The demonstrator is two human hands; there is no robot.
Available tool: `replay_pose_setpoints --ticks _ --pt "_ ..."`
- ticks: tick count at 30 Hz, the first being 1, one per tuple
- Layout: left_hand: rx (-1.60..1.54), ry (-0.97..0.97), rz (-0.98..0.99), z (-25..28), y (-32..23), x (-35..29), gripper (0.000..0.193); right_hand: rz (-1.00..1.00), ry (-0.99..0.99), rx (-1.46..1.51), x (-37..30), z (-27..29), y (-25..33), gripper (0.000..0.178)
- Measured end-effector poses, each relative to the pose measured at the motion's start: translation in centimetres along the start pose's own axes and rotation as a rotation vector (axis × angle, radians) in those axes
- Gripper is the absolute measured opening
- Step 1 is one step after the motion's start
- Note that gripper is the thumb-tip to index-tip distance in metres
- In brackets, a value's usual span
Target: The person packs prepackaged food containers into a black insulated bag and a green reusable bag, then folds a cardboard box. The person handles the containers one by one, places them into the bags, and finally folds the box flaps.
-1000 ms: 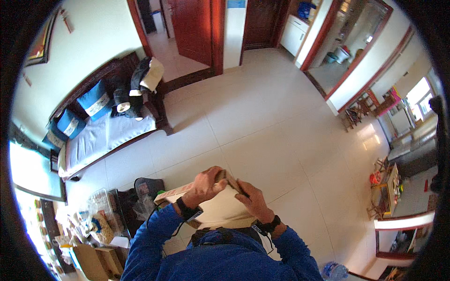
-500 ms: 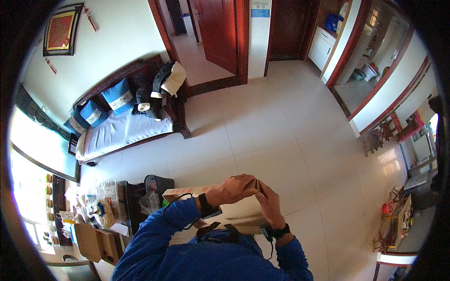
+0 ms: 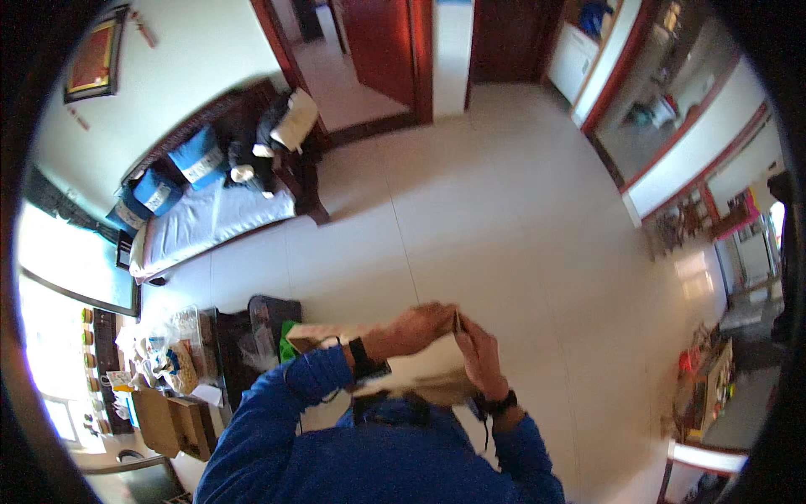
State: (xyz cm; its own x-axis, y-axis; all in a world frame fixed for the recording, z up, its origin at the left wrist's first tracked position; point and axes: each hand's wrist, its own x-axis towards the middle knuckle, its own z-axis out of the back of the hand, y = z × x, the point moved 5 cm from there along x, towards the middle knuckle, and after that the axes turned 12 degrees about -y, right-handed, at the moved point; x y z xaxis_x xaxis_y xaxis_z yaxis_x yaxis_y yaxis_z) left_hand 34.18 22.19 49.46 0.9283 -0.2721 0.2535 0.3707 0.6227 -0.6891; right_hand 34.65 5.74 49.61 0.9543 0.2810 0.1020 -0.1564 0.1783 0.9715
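Observation:
A tan cardboard box [image 3: 417, 368] is held in front of my body, with red print along its far left side. My left hand [image 3: 417, 329] lies bent over its upper edge, fingers closed toward the far right corner. On the right side of that corner, my right hand [image 3: 481, 359] presses against the cardboard with its fingers together. A thin brown edge of board shows between the two sets of fingertips, which nearly meet. Both wrists carry black bands with cables. The fingers are slightly blurred, and the underside of the box is hidden.
A bench [image 3: 222, 214] with blue cushions stands against the far left wall. Left of me, a table holds plastic bags and an open brown carton [image 3: 172, 422]. A dark grey bin [image 3: 273, 323] is beside the box. Pale floor tiles [image 3: 504, 252] stretch ahead; a low wooden table [image 3: 709, 386] stands at right.
The room has shifted up and slightly left in the picture as my head moved. Both hands stay at the same corner of the cardboard box, and more green shows beside it.

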Motion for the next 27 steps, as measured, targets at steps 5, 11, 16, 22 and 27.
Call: replay_pose_setpoints --ticks 5,11,16,22,27 --pt "-0.067 -0.061 -0.018 0.0 -1.2 -0.3 0.04 0.017 0.002 -0.071 -0.7 0.5 -0.5 0.048" --pt "-0.021 -0.094 0.051 0.1 -2.7 0.1 0.033 0.059 -0.007 -0.166 -0.7 0.6 0.0 0.049" --pt "0.01 -0.12 0.053 -0.5 -3.0 -0.2 0.031 -0.021 0.039 -0.194 -1.1 1.1 0.4 0.036" --pt "0.018 -0.075 0.049 -0.9 -2.8 -1.3 0.032 0.067 0.043 -0.218 -1.0 1.4 1.2 0.028" --pt "0.092 -0.051 0.083 -1.4 -3.2 -2.1 0.033 -0.02 0.089 -0.22 -1.4 1.2 1.4 0.033"
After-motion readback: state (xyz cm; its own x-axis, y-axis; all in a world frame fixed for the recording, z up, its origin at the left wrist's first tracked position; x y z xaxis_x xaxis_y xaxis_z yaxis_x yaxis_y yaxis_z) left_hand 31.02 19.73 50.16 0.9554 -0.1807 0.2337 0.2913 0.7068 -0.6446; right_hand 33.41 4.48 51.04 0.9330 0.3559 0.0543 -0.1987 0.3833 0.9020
